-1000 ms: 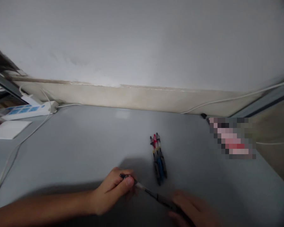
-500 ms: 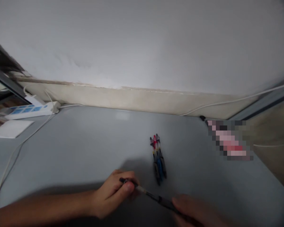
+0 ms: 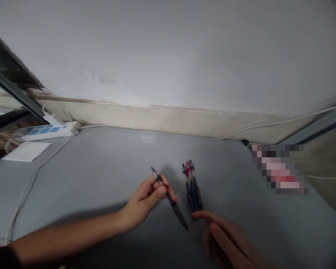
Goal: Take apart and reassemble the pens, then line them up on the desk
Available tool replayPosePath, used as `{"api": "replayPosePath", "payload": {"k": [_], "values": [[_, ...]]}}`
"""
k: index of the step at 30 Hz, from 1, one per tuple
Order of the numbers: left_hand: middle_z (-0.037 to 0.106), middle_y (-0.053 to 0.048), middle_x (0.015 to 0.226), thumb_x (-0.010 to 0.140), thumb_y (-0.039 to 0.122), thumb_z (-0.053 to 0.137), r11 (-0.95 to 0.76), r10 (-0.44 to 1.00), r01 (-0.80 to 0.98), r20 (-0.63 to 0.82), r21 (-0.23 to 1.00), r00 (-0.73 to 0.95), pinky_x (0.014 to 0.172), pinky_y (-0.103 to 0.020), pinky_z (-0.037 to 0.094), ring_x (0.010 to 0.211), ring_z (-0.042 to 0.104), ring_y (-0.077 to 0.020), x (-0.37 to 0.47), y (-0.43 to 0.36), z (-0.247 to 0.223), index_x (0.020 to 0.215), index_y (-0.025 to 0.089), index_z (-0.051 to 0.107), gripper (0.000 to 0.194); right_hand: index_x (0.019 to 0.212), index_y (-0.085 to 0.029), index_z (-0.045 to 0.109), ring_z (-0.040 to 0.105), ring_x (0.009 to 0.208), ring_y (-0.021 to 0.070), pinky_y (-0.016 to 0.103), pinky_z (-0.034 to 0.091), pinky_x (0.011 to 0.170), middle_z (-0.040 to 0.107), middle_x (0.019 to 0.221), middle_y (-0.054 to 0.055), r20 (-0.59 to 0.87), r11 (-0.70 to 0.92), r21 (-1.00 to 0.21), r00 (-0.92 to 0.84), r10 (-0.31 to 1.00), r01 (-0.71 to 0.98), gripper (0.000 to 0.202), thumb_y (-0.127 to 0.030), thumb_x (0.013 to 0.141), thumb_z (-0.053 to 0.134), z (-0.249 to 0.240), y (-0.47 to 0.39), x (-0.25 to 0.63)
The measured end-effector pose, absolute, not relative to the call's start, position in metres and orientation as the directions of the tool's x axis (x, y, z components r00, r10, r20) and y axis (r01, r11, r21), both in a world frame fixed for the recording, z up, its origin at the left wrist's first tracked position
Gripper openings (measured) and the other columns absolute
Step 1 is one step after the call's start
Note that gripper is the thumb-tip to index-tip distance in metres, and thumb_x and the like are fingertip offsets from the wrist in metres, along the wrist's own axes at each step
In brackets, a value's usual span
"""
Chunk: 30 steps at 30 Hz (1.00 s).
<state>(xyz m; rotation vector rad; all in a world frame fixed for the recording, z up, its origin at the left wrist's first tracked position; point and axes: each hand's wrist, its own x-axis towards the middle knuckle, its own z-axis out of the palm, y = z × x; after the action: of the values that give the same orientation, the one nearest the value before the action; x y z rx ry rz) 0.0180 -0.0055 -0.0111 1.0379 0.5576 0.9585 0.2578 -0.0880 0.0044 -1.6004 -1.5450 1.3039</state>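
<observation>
My left hand (image 3: pixel 151 196) is closed around the upper part of a dark click pen (image 3: pixel 179 216), which is tilted with its lower end pointing down to the right. To the right of it, three pens (image 3: pixel 192 186) lie side by side on the table; the middle one has a red top and a blue grip, the outer two look black. My right hand (image 3: pixel 226 239) holds nothing. Its index finger is stretched out to the near ends of these pens, at or against them; the other fingers are partly curled and blurred.
On the grey table (image 3: pixel 100 168), a white power strip (image 3: pixel 53 130) with blue sockets and a white card (image 3: pixel 28 151) lie at the far left, with a cable (image 3: pixel 42 164) running forward. A pixelated pinkish item (image 3: pixel 280 170) is at the right. The wall (image 3: pixel 168 56) rises behind.
My right hand has let go of the pen and moved to the near ends of the three pens. My left hand has moved up and away from me with the pen, now steeper.
</observation>
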Motion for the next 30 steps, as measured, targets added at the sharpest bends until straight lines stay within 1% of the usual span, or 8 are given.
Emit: {"api": "replayPosePath", "payload": {"k": [2, 5, 9, 11, 14, 19, 23, 30], "values": [[0.071, 0.000, 0.079, 0.098, 0.039, 0.061, 0.153, 0.877, -0.342, 0.032, 0.927, 0.479, 0.075, -0.032, 0.049, 0.074, 0.068, -0.0156, 0.018, -0.004, -0.012, 0.117, 0.021, 0.051, 0.028, 0.110, -0.031, 0.076, 0.068, 0.051, 0.0177, 0.023, 0.057, 0.050, 0.071, 0.061, -0.001, -0.248, -0.184, -0.886, -0.100, 0.964, 0.425, 0.045, -0.058, 0.099, 0.042, 0.009, -0.084, 0.255], [0.069, 0.002, 0.076, 0.098, 0.040, 0.061, 0.129, 0.883, -0.284, 0.020, 0.950, 0.468, 0.068, -0.029, 0.049, 0.068, 0.067, -0.0145, 0.016, -0.005, -0.012, 0.139, 0.026, 0.035, 0.050, 0.106, -0.030, 0.077, 0.064, 0.048, 0.0178, 0.023, 0.056, 0.046, 0.065, 0.054, -0.003, -0.178, -0.131, -0.870, -0.054, 0.983, 0.476, 0.041, -0.060, 0.094, 0.052, 0.017, -0.078, 0.247], [0.068, 0.003, 0.075, 0.097, 0.038, 0.062, 0.128, 0.887, -0.253, 0.003, 0.959, 0.461, 0.062, -0.027, 0.050, 0.064, 0.067, -0.0134, 0.014, -0.007, -0.012, 0.150, 0.029, 0.022, 0.067, 0.104, -0.031, 0.077, 0.061, 0.047, 0.0170, 0.022, 0.054, 0.045, 0.059, 0.051, -0.004, -0.146, -0.103, -0.857, -0.045, 0.988, 0.506, 0.037, -0.059, 0.092, 0.056, 0.025, -0.071, 0.237], [0.068, 0.002, 0.075, 0.097, 0.037, 0.063, 0.136, 0.885, -0.244, -0.007, 0.960, 0.465, 0.060, -0.025, 0.050, 0.064, 0.068, -0.0135, 0.015, -0.007, -0.012, 0.149, 0.028, 0.022, 0.067, 0.105, -0.030, 0.076, 0.061, 0.047, 0.0167, 0.022, 0.053, 0.045, 0.058, 0.051, -0.005, -0.153, -0.106, -0.856, -0.053, 0.987, 0.506, 0.036, -0.059, 0.091, 0.057, 0.026, -0.071, 0.236], [0.069, 0.001, 0.075, 0.095, 0.037, 0.066, 0.152, 0.887, -0.249, -0.021, 0.956, 0.462, 0.057, -0.023, 0.050, 0.063, 0.069, -0.0137, 0.015, -0.005, -0.012, 0.140, 0.025, 0.031, 0.059, 0.106, -0.030, 0.074, 0.060, 0.048, 0.0163, 0.021, 0.051, 0.044, 0.058, 0.053, -0.005, -0.183, -0.129, -0.861, -0.063, 0.981, 0.492, 0.035, -0.057, 0.092, 0.058, 0.022, -0.075, 0.242], [0.070, 0.001, 0.074, 0.092, 0.038, 0.070, 0.192, 0.901, -0.259, -0.065, 0.947, 0.430, 0.056, -0.021, 0.050, 0.061, 0.070, -0.0126, 0.016, -0.002, -0.012, 0.127, 0.023, 0.038, 0.049, 0.114, -0.030, 0.067, 0.056, 0.051, 0.0147, 0.020, 0.046, 0.045, 0.060, 0.060, -0.005, -0.320, -0.232, -0.893, -0.181, 0.930, 0.386, 0.033, -0.051, 0.099, 0.048, 0.009, -0.084, 0.254], [0.071, 0.002, 0.073, 0.090, 0.040, 0.072, 0.214, 0.901, -0.265, -0.085, 0.940, 0.426, 0.055, -0.020, 0.050, 0.059, 0.070, -0.0127, 0.017, -0.002, -0.012, 0.122, 0.022, 0.041, 0.048, 0.119, -0.032, 0.062, 0.053, 0.056, 0.0145, 0.020, 0.043, 0.049, 0.060, 0.065, -0.005, -0.368, -0.285, -0.898, -0.218, 0.904, 0.336, 0.031, -0.049, 0.101, 0.044, 0.002, -0.087, 0.257], [0.071, 0.003, 0.073, 0.089, 0.041, 0.073, 0.232, 0.912, -0.266, -0.113, 0.936, 0.395, 0.055, -0.020, 0.051, 0.060, 0.070, -0.0123, 0.019, -0.001, -0.012, 0.130, 0.025, 0.036, 0.057, 0.120, -0.032, 0.060, 0.051, 0.057, 0.0147, 0.021, 0.043, 0.053, 0.058, 0.067, -0.005, -0.411, -0.334, -0.892, -0.238, 0.880, 0.303, 0.028, -0.047, 0.101, 0.045, 0.000, -0.085, 0.256]]}}
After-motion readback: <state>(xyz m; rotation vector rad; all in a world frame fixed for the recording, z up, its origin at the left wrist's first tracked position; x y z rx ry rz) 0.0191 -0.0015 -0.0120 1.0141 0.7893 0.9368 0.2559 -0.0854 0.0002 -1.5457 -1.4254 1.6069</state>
